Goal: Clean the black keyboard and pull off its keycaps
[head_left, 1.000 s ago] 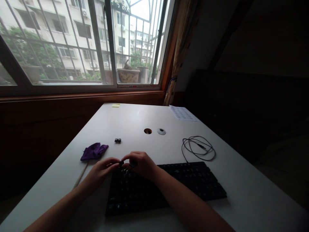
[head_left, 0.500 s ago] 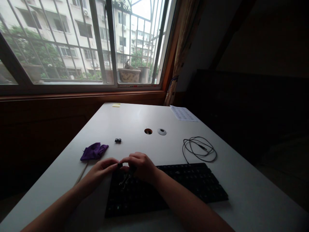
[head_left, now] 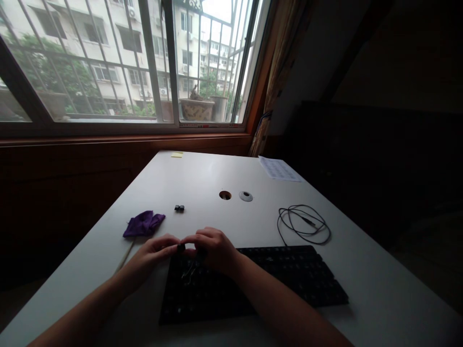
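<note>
Step in hand looks like two-handed handling of a small black key (head_left: 181, 247), pinched by left hand (head_left: 154, 249) and right hand (head_left: 216, 246) at the keyboard's (head_left: 296, 275) far left corner, right apparently also gripping a wire-ended tool (head_left: 188, 274); next move likely calls for steady fingertips.

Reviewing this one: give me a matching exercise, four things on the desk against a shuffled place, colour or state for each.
1. Cable
2. Keyboard
3. Cloth
4. Pair of small black pieces

A. Purple
B. Between the cloth and the round hole
C. Loosely coiled
D. Partly covered by the right hand

Pairs: 1-C, 2-D, 3-A, 4-B
</note>
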Demonstrator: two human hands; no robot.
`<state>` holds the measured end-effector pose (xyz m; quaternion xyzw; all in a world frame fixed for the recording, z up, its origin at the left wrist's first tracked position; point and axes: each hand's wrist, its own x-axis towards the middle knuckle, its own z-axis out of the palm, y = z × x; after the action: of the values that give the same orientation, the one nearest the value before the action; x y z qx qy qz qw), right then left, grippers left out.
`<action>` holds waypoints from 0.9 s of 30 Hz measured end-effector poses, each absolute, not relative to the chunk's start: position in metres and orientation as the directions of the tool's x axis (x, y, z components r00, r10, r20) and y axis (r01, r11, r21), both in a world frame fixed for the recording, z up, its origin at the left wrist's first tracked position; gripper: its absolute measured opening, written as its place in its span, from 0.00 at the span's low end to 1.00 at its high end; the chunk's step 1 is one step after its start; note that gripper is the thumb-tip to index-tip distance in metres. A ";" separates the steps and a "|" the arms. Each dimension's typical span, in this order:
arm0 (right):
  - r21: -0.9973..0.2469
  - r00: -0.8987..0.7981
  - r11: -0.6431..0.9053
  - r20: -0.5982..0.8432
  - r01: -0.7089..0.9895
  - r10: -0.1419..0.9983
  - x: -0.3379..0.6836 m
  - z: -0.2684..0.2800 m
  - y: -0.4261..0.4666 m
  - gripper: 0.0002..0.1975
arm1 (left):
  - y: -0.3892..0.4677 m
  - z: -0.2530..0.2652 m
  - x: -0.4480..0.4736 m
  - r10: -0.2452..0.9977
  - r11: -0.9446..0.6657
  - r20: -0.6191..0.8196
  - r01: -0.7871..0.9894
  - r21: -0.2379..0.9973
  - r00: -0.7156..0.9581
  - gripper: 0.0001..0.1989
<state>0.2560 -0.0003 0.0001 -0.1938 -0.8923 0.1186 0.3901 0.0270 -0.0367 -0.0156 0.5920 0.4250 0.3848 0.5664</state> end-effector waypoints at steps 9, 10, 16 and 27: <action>-0.377 -0.613 0.888 0.645 0.264 0.456 0.256 -0.001 0.000 0.11 | -0.041 -0.005 0.031 0.941 0.017 -0.052 0.106 0.994 0.335 0.14; -0.384 -0.612 0.885 0.642 0.264 0.461 0.256 -0.001 0.000 0.11 | -0.041 -0.005 0.031 0.944 0.018 -0.053 0.111 0.994 0.327 0.14; -0.447 -0.598 0.857 0.623 0.258 0.505 0.256 -0.003 0.000 0.09 | -0.043 -0.004 0.033 0.957 -0.033 -0.025 0.194 0.980 0.288 0.14; -0.636 -0.520 0.683 0.471 0.360 0.713 0.275 0.032 0.015 0.11 | -0.039 -0.003 0.030 0.946 -0.196 0.086 0.343 0.919 0.313 0.12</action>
<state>0.2745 0.0151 0.0319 -0.3195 -0.8388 0.2378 0.3712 0.0304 -0.0387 -0.0034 0.6882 0.4681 0.3529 0.4274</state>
